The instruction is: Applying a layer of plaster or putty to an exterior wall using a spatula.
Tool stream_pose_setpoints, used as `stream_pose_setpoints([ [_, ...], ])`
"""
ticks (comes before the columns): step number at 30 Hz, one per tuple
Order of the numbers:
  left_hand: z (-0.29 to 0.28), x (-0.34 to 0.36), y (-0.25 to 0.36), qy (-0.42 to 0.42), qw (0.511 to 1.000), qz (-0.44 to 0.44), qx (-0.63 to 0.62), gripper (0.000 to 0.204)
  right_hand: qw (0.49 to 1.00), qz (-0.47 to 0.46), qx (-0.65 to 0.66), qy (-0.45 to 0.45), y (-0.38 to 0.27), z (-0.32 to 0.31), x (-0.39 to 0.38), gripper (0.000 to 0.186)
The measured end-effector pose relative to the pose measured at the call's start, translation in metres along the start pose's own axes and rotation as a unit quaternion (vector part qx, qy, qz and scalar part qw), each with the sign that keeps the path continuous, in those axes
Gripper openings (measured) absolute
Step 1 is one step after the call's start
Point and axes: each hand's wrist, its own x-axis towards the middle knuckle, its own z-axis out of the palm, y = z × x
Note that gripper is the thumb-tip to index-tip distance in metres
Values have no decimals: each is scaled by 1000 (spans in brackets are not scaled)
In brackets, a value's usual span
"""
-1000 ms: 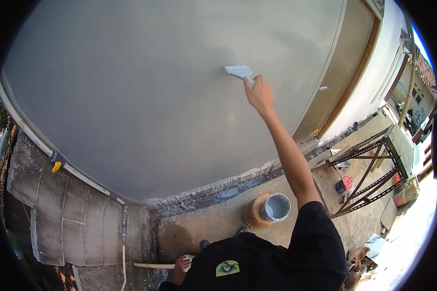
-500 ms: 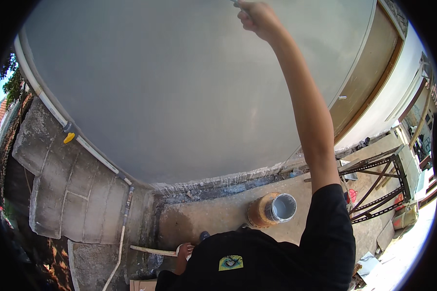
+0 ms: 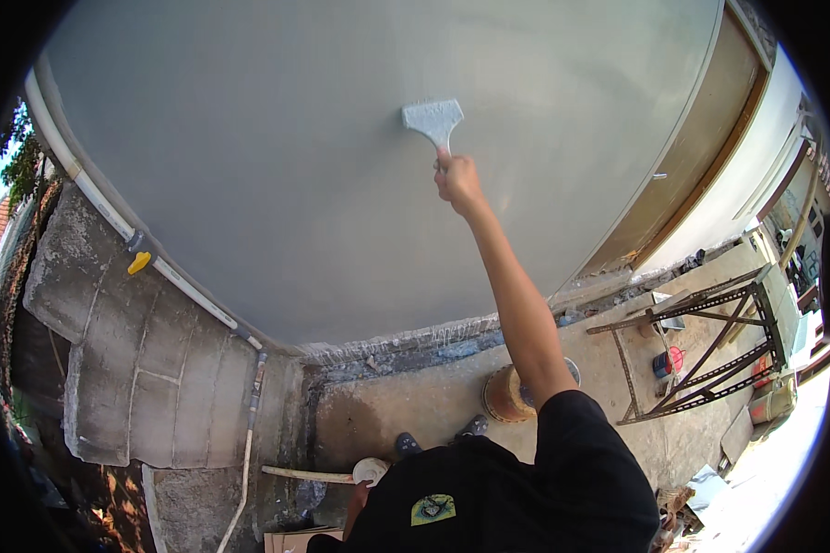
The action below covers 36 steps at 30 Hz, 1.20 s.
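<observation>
Overhead, a wide brush [image 3: 432,120] is gripped by the right hand [image 3: 457,180] against the grey wall [image 3: 249,166]; drips may fall. Left hand [image 3: 355,502] state cannot be told.

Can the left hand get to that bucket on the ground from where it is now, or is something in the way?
Probably not without bending down. The left hand is low at the person's side and seems to grip a pale stick, so it looks occupied. The bucket sits on the ground by the wall, partly hidden behind the raised right arm.

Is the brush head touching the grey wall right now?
Touching. The head view shows the wide brush held by the right hand, its bristles pressed flat on the grey wall, no gap.
</observation>
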Motion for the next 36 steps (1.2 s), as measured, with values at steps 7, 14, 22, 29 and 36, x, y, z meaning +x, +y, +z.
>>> stream_pose_setpoints([
  [7, -34, -29, 42, 210, 970, -120, -14, 48, 1000, -5, -24, 6, -15, 19, -34, 31],
  [14, -14, -29, 88, 234, 971, -40, 13, 48, 955, -285, -78, -11, -261, 82, 17, 27],
  [22, -9, -8, 23, 151, 983, -81, -61, 48, 985, -169, -20, 14, -126, 75, 37, 41],
  [29, -35, -17, 1, 99, 974, -186, -83, 41, 978, 0, -177, 111, 109, -1, 0, 49],
  [36, -31, -33, 54, 215, 969, -115, -26, 40, 996, 9, -82, 36, 24, 16, -29, 39],
])
